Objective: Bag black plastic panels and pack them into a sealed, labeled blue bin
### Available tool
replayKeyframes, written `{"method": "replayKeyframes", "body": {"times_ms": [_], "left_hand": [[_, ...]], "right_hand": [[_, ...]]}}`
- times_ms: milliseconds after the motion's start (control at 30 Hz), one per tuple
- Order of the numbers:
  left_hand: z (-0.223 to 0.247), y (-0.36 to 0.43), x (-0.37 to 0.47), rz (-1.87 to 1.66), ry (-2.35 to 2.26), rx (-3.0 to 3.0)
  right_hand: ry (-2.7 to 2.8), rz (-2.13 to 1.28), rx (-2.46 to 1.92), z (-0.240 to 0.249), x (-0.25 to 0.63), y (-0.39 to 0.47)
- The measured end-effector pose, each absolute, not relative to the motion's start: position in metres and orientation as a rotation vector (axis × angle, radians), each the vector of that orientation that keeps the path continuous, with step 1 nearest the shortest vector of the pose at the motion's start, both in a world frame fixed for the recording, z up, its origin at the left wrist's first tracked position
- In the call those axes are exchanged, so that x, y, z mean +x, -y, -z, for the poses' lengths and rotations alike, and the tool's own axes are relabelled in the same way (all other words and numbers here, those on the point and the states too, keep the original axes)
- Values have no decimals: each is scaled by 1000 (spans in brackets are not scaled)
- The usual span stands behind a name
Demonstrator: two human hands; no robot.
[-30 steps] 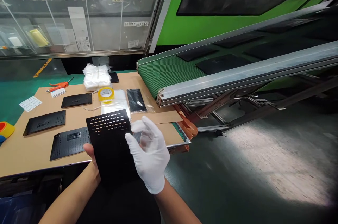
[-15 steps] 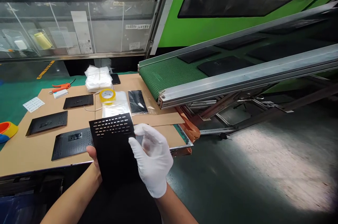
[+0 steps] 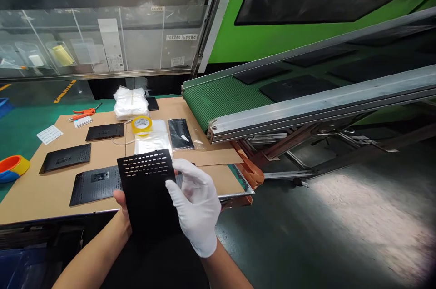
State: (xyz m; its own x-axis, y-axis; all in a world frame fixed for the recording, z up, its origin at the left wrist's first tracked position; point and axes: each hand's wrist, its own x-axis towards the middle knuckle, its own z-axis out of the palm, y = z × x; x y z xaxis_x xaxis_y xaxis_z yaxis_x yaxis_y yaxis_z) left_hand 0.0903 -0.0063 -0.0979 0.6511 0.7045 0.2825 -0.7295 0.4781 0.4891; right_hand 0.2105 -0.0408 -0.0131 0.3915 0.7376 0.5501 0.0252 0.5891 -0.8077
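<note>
A flat black panel (image 3: 150, 198) with rows of slots along its far end is held up in front of me, tilted. Bare, my left hand (image 3: 123, 209) grips its left edge, thumb showing and the other fingers hidden behind. My right hand (image 3: 199, 207), in a white glove, is closed on the right edge with thumb and forefinger. The panel's near end blends into dark clothing. Left of it on the cardboard-covered table lie more black panels, one close by (image 3: 97, 184), one farther left (image 3: 66, 158) and one behind (image 3: 104, 132).
A green conveyor (image 3: 218, 102) carrying several black panels slopes down to the table's right side. Yellow tape (image 3: 141, 124) rests on clear bags (image 3: 153, 139); a white bag stack (image 3: 131, 103), a bagged black part (image 3: 181, 133) and orange-handled cutters (image 3: 85, 112) lie around. A coloured ring-shaped holder (image 3: 13, 168) stands left.
The view has shifted slightly, so the table and conveyor appear a little farther right. Both hands keep the same hold on the black panel.
</note>
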Motion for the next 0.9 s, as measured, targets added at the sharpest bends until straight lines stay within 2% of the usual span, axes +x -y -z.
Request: {"method": "replayKeyframes", "body": {"times_ms": [167,300,567,733,900], "left_hand": [[103,5,78,-835,13,648],[86,-5,66,-778,-53,695],[30,-29,73,-930,-177,773],[29,-49,85,-800,-222,972],[51,-127,68,-824,-450,1277]], "right_hand": [[1027,-532,-872,22,213,35],[913,-675,-965,26,226,23],[1148,-1391,-1128,35,236,24],[1023,-1217,-1288,28,239,23],[898,-932,-1347,29,275,20]]}}
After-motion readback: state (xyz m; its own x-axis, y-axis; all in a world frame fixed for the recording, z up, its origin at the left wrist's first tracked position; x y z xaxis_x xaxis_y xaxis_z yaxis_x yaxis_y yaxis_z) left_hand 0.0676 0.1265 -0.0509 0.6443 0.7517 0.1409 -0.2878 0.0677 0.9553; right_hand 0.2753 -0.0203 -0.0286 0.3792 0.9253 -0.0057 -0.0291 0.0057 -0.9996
